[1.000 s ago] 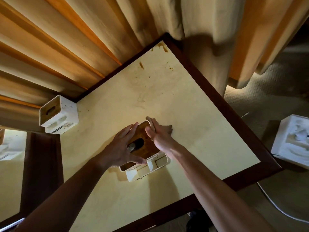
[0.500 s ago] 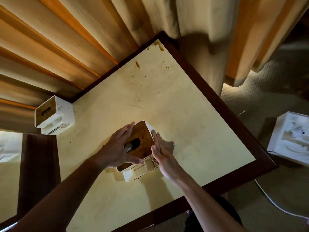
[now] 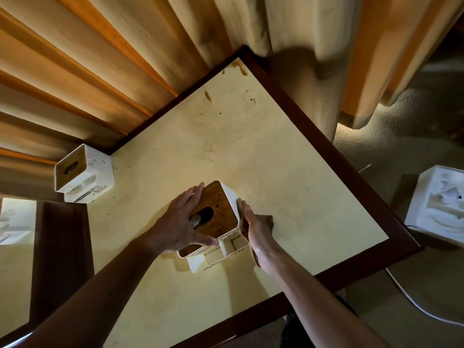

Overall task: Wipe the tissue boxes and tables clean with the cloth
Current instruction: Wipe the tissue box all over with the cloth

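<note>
A white tissue box (image 3: pixel 232 197) with a brown wooden lid stands on the cream table (image 3: pixel 288 172), near its front half. My left hand (image 3: pixel 179 226) rests on the lid with fingers stretched along its left edge and the thumb on the front rim. My right hand (image 3: pixel 253 228) lies flat against the box's right side and presses a brown cloth (image 3: pixel 268 220) onto it. A second tissue box (image 3: pixel 86 172), speckled with dirt, stands at the table's left corner. Brown stains (image 3: pixel 238 67) mark the far corner.
The table has a dark wooden rim (image 3: pixel 364 192). Striped curtains (image 3: pixel 113 59) hang right behind it. A second table (image 3: pixel 15 259) stands at the left. On the carpet to the right are a white box (image 3: pixel 437 204) and a white cable (image 3: pixel 414 302).
My right hand with the cloth has slid from the box's far corner back along its right side toward me. My left hand has stayed on the lid.
</note>
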A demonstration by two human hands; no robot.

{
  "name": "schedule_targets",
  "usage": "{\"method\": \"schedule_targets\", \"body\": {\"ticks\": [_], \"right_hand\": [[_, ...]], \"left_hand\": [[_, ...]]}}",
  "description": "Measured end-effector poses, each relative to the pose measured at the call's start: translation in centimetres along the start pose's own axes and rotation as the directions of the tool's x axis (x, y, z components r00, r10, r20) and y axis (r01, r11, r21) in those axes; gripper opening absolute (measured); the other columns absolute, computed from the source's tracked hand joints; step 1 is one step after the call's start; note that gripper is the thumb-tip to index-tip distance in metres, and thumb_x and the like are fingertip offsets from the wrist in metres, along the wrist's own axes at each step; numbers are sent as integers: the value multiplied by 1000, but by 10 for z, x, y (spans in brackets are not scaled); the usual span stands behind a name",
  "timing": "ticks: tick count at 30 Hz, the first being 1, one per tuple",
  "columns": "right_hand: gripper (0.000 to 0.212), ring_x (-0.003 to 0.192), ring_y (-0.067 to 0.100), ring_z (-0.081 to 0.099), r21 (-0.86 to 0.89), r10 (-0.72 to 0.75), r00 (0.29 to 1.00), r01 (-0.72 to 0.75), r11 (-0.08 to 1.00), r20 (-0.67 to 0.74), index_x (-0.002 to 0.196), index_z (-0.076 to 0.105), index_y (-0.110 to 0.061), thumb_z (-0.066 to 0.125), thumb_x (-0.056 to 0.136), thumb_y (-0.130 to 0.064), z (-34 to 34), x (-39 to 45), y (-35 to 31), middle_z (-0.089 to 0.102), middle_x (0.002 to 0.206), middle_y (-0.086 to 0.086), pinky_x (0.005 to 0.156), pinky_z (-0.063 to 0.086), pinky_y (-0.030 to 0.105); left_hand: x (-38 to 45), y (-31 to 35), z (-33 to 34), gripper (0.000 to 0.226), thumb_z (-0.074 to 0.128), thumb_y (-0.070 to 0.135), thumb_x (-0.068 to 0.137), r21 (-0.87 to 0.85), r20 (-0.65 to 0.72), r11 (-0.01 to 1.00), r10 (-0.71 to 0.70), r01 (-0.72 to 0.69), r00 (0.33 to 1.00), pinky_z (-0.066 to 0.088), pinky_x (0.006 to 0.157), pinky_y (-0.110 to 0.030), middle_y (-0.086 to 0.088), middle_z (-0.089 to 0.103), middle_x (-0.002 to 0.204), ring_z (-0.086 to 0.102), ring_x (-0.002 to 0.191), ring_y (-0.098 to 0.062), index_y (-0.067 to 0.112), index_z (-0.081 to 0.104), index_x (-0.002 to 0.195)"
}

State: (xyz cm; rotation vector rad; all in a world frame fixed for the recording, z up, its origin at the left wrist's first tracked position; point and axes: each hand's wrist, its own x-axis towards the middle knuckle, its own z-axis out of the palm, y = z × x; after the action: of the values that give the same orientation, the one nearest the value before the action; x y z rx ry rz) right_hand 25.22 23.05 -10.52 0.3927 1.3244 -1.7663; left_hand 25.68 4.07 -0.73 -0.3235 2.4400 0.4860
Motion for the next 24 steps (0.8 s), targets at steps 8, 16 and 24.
{"method": "schedule_targets", "body": {"ticks": [8,16,24], "right_hand": [[62,147,10,5,-131,-108,965,142,981,238,155,8,-28,31,102,-52,7,14,-48,-2,164,-6,118,10,44],[48,140,-8,4,-99,-359,882,404,909,306,132,41,-60,40,105,-20,11,11,-58,14,160,-17,120,-11,42],[43,144,0,-4,-37,-338,883,370,928,327,132,30,-65,36,104,-33,-4,-25,-35,8,158,-25,114,-3,36]], "left_hand": [[1,3,-1,146,84,75,42,49,14,999,-16,15,1000,30,115,-57,18,1,164,6,151,-17,58,-16,147],[-1,7,-1,139,85,73,44,71,30,997,-43,41,999,30,115,-59,19,-6,164,2,152,-20,74,-26,127],[-1,8,-2,145,83,73,43,90,24,995,-47,45,999,33,113,-61,16,-3,165,4,151,-20,64,-25,139]]}}
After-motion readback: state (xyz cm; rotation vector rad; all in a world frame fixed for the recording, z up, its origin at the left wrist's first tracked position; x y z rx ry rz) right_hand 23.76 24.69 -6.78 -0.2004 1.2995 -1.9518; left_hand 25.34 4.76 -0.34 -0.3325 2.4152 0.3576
